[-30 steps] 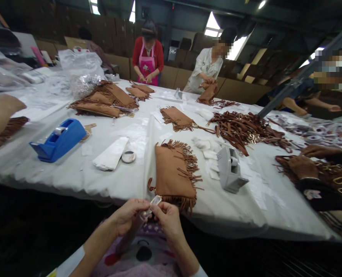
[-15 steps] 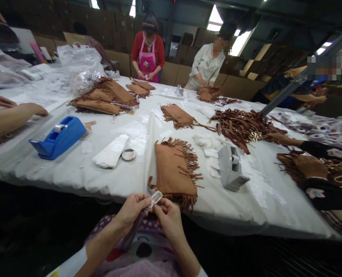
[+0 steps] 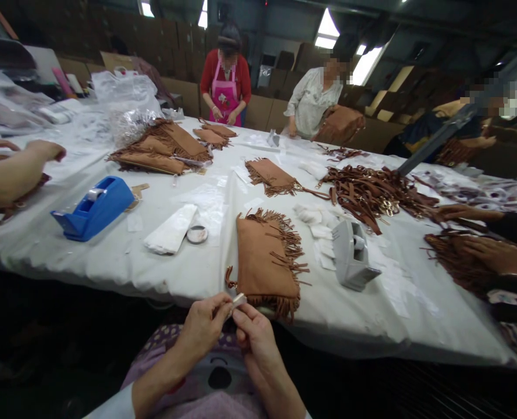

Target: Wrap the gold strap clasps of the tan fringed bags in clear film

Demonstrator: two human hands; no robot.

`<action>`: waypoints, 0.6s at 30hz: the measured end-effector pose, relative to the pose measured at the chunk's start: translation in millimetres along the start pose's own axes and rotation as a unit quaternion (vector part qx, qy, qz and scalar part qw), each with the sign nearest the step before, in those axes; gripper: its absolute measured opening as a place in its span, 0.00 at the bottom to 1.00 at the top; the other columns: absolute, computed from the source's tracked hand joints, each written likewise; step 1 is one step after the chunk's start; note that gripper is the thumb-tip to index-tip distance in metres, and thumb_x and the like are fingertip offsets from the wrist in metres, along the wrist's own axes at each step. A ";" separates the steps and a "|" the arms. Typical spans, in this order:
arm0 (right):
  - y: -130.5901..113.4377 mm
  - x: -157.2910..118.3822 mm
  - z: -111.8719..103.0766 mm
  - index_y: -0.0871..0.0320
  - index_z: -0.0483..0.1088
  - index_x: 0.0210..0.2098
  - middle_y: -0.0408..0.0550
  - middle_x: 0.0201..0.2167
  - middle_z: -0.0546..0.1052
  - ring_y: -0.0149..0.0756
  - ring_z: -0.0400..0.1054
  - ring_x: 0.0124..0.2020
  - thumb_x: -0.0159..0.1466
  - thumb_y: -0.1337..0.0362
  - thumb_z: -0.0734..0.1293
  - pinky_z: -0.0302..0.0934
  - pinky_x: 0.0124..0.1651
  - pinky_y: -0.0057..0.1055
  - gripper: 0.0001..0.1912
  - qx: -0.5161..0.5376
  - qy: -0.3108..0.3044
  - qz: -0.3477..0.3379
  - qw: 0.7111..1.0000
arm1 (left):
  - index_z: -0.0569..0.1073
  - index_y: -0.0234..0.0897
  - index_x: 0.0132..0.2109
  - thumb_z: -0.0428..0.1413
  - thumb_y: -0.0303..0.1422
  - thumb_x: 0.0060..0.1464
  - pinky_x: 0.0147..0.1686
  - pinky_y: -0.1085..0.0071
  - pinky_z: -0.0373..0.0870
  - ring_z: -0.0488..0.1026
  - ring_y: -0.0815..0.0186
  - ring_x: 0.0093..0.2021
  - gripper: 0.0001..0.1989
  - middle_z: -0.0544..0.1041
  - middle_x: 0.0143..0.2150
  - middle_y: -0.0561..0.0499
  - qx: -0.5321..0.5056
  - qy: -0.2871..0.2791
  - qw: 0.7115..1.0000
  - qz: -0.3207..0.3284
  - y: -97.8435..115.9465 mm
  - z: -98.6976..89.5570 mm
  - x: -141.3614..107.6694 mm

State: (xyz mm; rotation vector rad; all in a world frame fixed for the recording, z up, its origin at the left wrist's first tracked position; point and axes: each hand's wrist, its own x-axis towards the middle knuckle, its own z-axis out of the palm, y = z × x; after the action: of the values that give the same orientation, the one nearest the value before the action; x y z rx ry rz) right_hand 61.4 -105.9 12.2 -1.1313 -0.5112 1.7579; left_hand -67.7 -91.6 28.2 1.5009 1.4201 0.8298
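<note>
- Clearly, in the head view, the left hand (image 3: pixel 206 323) pinches a small pale piece (image 3: pixel 239 300) between thumb and fingers, by the near edge of the counter (image 3: pixel 127 270).
- The right hand (image 3: pixel 255 329), fingers curled nearly closed, has hold of it too.
- Just beyond lies a brown fringed pouch (image 3: pixel 264 256).
- Left sits a blue dispenser (image 3: pixel 96 209); right, a grey dispenser (image 3: pixel 348 262).
- Farther right, brown straps (image 3: pixel 367 192) lie heaped.
</note>
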 end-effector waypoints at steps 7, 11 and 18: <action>-5.3 -8.5 10.5 0.61 0.73 0.37 0.34 0.19 0.63 0.17 0.41 0.14 0.47 0.63 0.76 0.39 0.16 0.18 0.19 0.091 -0.016 0.014 0.996 | 0.68 0.40 0.47 0.47 0.41 0.58 0.24 0.76 0.61 0.68 0.69 0.22 0.14 0.72 0.23 0.55 -0.014 -0.027 1.000 -0.002 2.5 0.7 -2.4; -9.6 -11.2 13.3 0.60 0.71 0.34 0.31 0.15 0.55 0.17 0.39 0.14 0.49 0.63 0.76 0.40 0.16 0.17 0.16 0.136 -0.044 0.033 0.989 | 0.55 0.40 0.48 0.50 0.45 0.56 0.14 0.80 0.53 0.58 0.73 0.13 0.20 0.65 0.17 0.62 -0.180 -0.101 0.977 -0.052 3.0 -6.0 4.5; -15.3 -9.8 23.8 0.60 0.73 0.37 0.37 0.20 0.67 0.17 0.44 0.14 0.50 0.56 0.76 0.44 0.16 0.17 0.20 0.146 -0.069 0.032 0.986 | 0.55 0.39 0.46 0.57 0.45 0.51 0.15 0.82 0.52 0.57 0.77 0.13 0.24 0.66 0.17 0.63 -0.363 -0.187 0.909 -0.081 -4.0 -6.3 11.0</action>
State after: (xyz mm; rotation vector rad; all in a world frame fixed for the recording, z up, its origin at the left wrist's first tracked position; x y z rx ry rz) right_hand 49.5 -104.1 39.7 -0.8331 -0.2892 1.9030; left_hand -73.7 -80.0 25.8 0.8847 0.7971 0.7918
